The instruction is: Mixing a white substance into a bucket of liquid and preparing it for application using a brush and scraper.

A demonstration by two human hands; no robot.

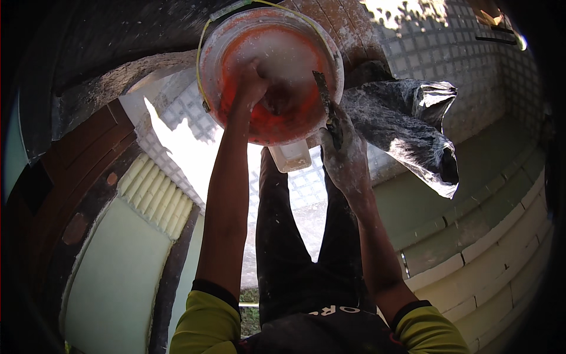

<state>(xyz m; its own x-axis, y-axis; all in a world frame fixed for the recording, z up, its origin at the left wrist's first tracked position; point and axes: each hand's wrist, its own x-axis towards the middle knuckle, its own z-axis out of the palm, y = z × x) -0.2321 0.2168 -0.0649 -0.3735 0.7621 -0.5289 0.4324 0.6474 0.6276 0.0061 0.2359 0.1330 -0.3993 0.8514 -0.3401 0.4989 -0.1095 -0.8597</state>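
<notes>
An orange-red bucket (272,137) stands in front of me, its rim and inner wall coated with white powder. A pale, dusty heap of powder (283,47) shows inside it. My left hand (252,84) reaches down into the bucket with its fingers curled in; what they hold, if anything, is hidden. Beside the right rim, my right hand (345,154), whitened with dust, is closed around a putty knife (322,91). Its dark, flat blade points up and away over the rim. The bucket's yellow handle (203,47) rests toward the far left side.
A white rectangular plastic container (291,158) sits partly under the bucket's near side. To the right lies a crumpled black plastic bag (407,112). Dusty wooden boards (339,26) are behind the bucket, a dark brown wooden frame (88,159) at left, a block wall (489,265) at right.
</notes>
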